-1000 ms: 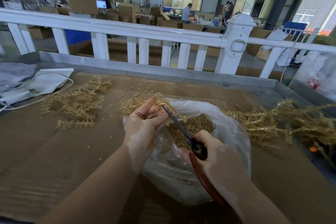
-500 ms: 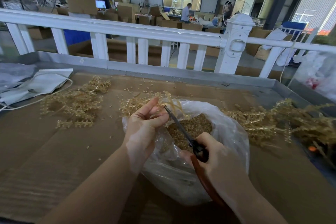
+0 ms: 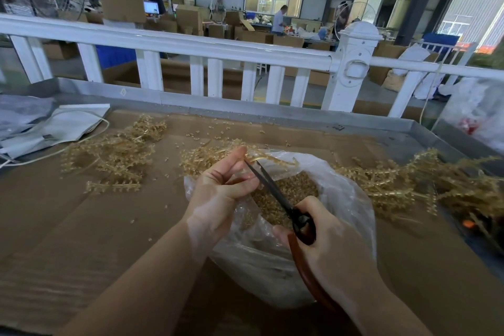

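- Since a moment ago, the golden plastic sprig (image 3: pixel 272 159) has swung from sticking upward to lying out to the right, over the far rim of the bag; both hands have barely shifted.
- The left hand (image 3: pixel 223 188) pinches the near end of the sprig between its thumb and curled fingers, above the bag's far-left edge.
- The right hand (image 3: pixel 327 243) is wrapped round the red-brown handles of the scissors (image 3: pixel 275 194). The dark blades point up and to the left and look drawn close together, and their tip meets the sprig just beside the left fingertips.
- The clear plastic bag (image 3: pixel 351 199) lies on the cardboard (image 3: pixel 81 226) under both hands, its mouth open over a heap of small golden cut pieces (image 3: pixel 294 191).
- A loose pile of sprigs (image 3: pixel 114 155) lies to the left, and a bigger tangle (image 3: pixel 403 183) lies to the right of the bag.
- White paper sacks (image 3: pixel 68 125) sit at the far left, near the white railing (image 3: pixel 191 46).
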{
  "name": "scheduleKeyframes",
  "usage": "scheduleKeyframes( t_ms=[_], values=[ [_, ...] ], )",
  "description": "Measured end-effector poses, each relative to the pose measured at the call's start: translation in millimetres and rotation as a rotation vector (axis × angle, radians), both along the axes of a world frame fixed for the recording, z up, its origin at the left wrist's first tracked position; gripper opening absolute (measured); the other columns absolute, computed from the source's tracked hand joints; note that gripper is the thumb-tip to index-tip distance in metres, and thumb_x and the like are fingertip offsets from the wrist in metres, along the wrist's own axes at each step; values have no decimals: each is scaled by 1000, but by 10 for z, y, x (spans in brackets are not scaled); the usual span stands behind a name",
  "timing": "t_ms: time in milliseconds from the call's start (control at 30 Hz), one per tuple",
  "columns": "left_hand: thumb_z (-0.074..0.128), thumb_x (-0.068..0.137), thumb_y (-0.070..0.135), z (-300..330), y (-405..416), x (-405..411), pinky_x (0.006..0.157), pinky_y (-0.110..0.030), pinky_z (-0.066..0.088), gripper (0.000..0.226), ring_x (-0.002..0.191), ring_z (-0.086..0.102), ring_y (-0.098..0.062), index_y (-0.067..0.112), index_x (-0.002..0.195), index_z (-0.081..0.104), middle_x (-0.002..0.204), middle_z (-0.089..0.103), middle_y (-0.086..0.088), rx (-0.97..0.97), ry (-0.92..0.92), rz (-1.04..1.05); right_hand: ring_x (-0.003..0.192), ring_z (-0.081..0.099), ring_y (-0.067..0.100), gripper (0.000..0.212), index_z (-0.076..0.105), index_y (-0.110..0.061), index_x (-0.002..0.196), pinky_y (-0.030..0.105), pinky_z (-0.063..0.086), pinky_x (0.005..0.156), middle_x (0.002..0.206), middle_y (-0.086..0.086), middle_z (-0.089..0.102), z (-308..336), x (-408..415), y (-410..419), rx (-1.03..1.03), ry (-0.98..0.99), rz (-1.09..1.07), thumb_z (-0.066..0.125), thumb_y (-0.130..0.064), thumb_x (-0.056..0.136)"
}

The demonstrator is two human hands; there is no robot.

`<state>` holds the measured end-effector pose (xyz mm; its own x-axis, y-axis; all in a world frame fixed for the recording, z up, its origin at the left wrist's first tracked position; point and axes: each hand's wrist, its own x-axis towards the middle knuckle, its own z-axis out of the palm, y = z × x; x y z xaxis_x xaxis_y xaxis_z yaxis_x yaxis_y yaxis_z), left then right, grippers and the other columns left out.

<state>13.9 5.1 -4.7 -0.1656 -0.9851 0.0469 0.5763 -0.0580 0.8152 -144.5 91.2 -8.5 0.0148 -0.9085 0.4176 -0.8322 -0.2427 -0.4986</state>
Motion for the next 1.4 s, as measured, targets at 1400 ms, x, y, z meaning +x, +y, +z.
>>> scheduleKeyframes(
  t_ms=[1400],
  values=[
    [65, 48, -15, -46, -86, -13, 73, -26, 58, 63, 90, 61, -25, 15, 103, 68, 107, 55, -15, 122, 70, 18, 45, 49, 5, 25, 58, -23, 82, 20, 40, 39, 54, -11, 50, -5, -82, 22, -117, 262, -80, 77, -36, 73]
  ],
)
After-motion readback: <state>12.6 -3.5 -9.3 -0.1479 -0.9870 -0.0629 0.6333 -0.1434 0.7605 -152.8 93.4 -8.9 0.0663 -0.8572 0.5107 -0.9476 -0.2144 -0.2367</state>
